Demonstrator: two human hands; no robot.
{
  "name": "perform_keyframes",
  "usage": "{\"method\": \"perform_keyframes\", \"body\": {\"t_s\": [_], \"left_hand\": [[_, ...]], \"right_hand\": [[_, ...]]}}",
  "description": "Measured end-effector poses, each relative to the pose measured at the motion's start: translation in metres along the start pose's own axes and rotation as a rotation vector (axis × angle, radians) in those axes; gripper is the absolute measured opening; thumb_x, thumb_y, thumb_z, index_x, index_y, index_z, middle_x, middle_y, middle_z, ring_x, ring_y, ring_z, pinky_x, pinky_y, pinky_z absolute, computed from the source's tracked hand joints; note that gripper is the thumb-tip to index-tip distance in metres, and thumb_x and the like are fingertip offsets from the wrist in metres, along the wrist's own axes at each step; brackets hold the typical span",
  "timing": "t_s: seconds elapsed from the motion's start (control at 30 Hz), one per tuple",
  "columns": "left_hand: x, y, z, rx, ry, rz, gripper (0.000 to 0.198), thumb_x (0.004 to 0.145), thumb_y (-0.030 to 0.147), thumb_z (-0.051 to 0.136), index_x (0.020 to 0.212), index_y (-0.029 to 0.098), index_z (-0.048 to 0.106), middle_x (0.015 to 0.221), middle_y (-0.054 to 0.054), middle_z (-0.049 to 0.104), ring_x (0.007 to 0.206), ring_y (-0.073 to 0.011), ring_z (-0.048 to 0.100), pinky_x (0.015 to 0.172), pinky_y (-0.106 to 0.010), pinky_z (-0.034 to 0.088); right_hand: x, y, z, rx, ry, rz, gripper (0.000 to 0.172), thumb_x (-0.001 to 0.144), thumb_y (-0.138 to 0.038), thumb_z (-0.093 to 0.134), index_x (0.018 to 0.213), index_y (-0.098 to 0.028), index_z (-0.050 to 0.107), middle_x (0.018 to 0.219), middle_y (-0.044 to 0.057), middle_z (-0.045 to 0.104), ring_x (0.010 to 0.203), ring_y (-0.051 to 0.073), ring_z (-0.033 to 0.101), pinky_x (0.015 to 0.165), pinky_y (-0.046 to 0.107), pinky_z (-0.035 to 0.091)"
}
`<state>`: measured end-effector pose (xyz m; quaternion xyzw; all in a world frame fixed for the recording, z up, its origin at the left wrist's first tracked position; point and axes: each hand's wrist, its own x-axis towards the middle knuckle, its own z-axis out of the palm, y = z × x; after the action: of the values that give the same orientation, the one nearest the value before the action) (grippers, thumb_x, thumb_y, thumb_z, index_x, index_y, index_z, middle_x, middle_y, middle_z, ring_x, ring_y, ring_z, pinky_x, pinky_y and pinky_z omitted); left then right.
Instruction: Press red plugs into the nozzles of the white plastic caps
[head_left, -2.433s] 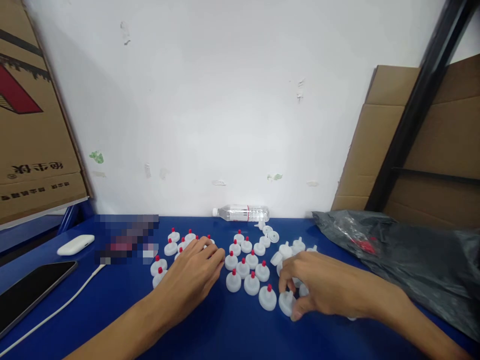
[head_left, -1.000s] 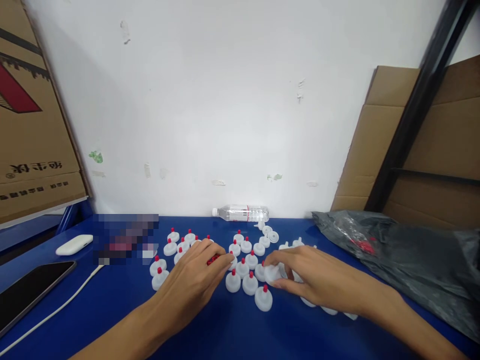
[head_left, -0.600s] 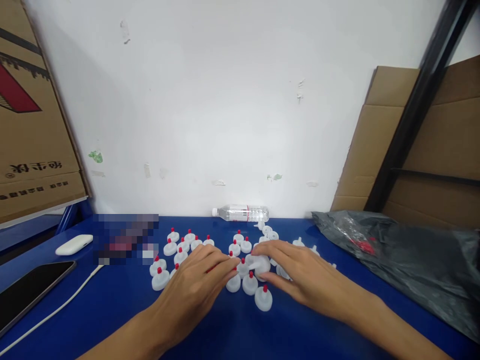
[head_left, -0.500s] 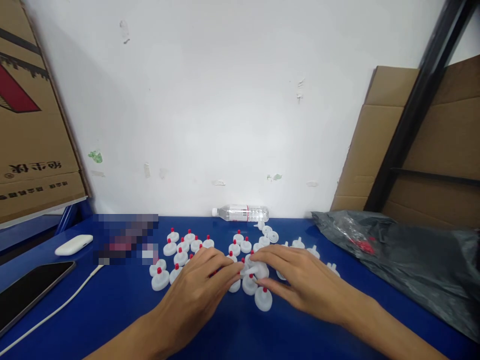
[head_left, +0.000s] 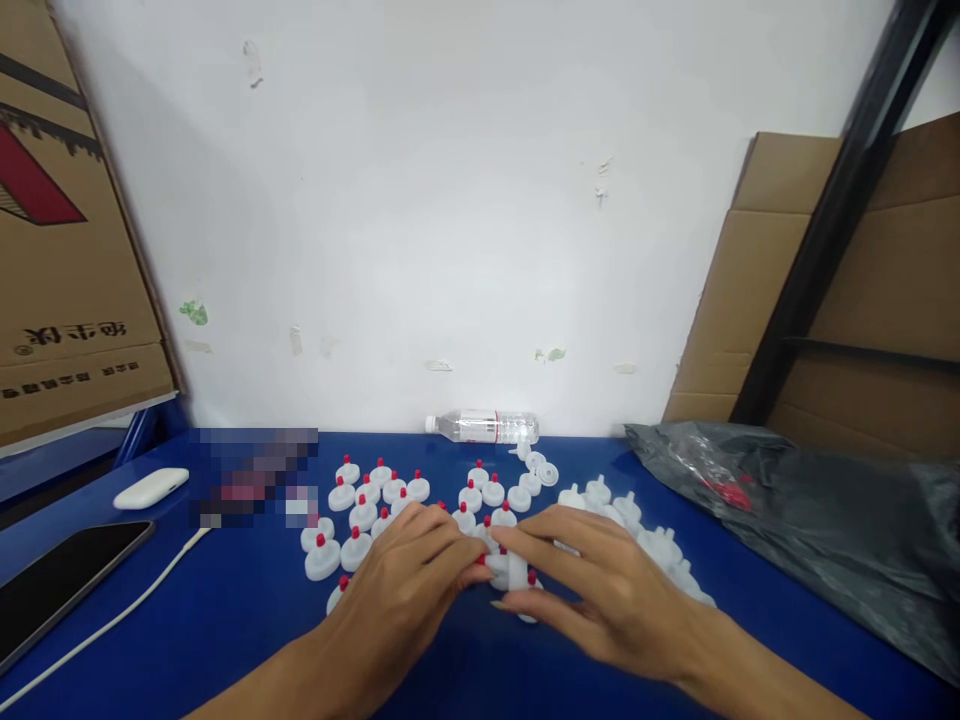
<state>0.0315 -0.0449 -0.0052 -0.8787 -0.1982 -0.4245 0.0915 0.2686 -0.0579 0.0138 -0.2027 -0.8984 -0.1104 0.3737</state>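
A white plastic nozzle cap [head_left: 516, 572] lies on its side between the fingers and thumb of my right hand [head_left: 600, 575]. Its narrow end points left, toward my left hand [head_left: 409, 575]. Thumb and forefinger of that left hand are closed on a small red tip cap [head_left: 481, 561] at the nozzle's end; how far it is pushed on is hidden. Several white caps with red tips [head_left: 322, 557] stand upright around and behind my left hand. Several white nozzle caps without red tips [head_left: 598, 488] lie behind and beside my right hand.
A clear plastic bottle [head_left: 480, 427] lies along the wall. A grey plastic bag [head_left: 810, 530] with red pieces is on the right. To the left are a phone [head_left: 60, 590], a white case [head_left: 151, 488] and a white cable [head_left: 112, 625] on the blue table [head_left: 465, 670].
The white nozzle cap between my hands has moved slightly down and turned sideways, its red tip now showing at my left fingers. My right hand has shifted slightly down and right.
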Motion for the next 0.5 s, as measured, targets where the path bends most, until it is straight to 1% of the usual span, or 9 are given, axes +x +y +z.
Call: {"method": "perform_keyframes", "body": {"t_s": [0.1, 0.23, 0.37, 0.43, 0.5], "left_hand": [[0.001, 0.005, -0.002, -0.078, -0.028, -0.026, 0.016, 0.105, 0.011, 0.047, 0.094, 0.017, 0.057, 0.074, -0.001, 0.060, 0.068, -0.0154, 0.045, 0.062, -0.029, 0.038], [0.003, 0.010, -0.007, -0.169, -0.050, -0.054, 0.019, 0.103, 0.007, 0.043, 0.093, 0.018, 0.056, 0.074, -0.001, 0.057, 0.068, -0.0155, 0.045, 0.062, -0.029, 0.038], [0.005, 0.013, -0.011, -0.192, -0.050, -0.071, 0.021, 0.102, 0.007, 0.043, 0.089, 0.019, 0.056, 0.071, 0.000, 0.056, 0.066, -0.0153, 0.045, 0.063, -0.030, 0.038], [0.006, 0.013, -0.012, -0.178, -0.027, -0.069, 0.018, 0.102, 0.008, 0.047, 0.093, 0.018, 0.059, 0.072, -0.001, 0.059, 0.067, -0.0157, 0.046, 0.063, -0.031, 0.038], [0.006, 0.014, -0.011, -0.161, 0.025, -0.039, 0.012, 0.101, 0.010, 0.053, 0.103, 0.017, 0.062, 0.078, -0.003, 0.064, 0.071, -0.0164, 0.050, 0.065, -0.032, 0.040]], "right_hand": [[0.000, -0.005, -0.001, 0.045, 0.026, 0.013, 0.036, 0.102, -0.034, 0.062, 0.132, -0.014, 0.062, 0.100, 0.009, 0.074, 0.086, 0.017, 0.070, 0.077, 0.029, 0.060], [-0.001, -0.009, 0.000, 0.053, 0.049, 0.005, 0.034, 0.102, -0.032, 0.061, 0.132, -0.015, 0.062, 0.102, 0.010, 0.075, 0.087, 0.018, 0.071, 0.077, 0.029, 0.060], [-0.002, -0.010, 0.004, 0.024, 0.093, -0.015, 0.034, 0.102, -0.030, 0.063, 0.131, -0.013, 0.061, 0.104, 0.010, 0.076, 0.091, 0.018, 0.073, 0.080, 0.029, 0.061], [-0.001, -0.009, 0.004, 0.005, 0.118, -0.015, 0.036, 0.101, -0.031, 0.063, 0.133, -0.013, 0.060, 0.105, 0.011, 0.077, 0.093, 0.019, 0.074, 0.082, 0.029, 0.061], [0.001, -0.009, 0.000, -0.019, 0.116, -0.028, 0.037, 0.102, -0.031, 0.063, 0.135, -0.014, 0.057, 0.109, 0.011, 0.077, 0.096, 0.019, 0.074, 0.085, 0.030, 0.060]]}}
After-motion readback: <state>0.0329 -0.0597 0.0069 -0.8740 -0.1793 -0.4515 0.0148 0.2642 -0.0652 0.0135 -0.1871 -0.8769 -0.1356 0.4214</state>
